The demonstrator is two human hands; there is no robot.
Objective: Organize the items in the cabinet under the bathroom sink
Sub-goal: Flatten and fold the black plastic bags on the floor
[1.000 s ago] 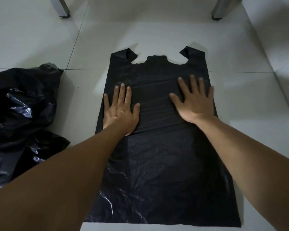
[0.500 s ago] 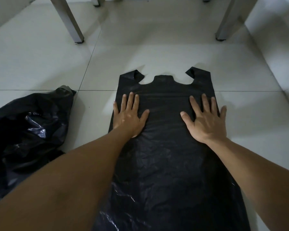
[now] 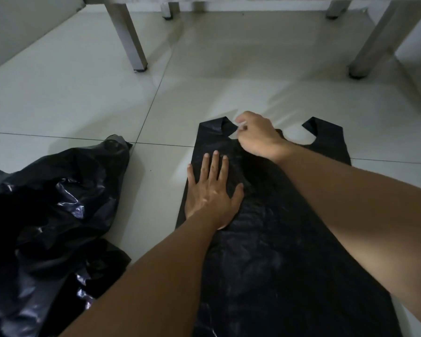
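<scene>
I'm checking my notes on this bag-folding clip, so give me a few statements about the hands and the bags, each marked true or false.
1. The left hand lies flat on the flattened black plastic bag. True.
2. The right hand lies flat with fingers spread. False: its fingers are curled near the bag's left handle.
3. A crumpled black bag pile lies to the left. True.
4. The flattened bag rests on a wooden table. False: it lies on the tiled floor.
5. Metal legs stand beyond the bag. True.

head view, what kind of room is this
Probably a tiled home floor, maybe a bathroom: pale glossy floor tiles, metal furniture legs behind, and a flat black plastic bag spread on the floor beside a crumpled heap of bags.
</scene>
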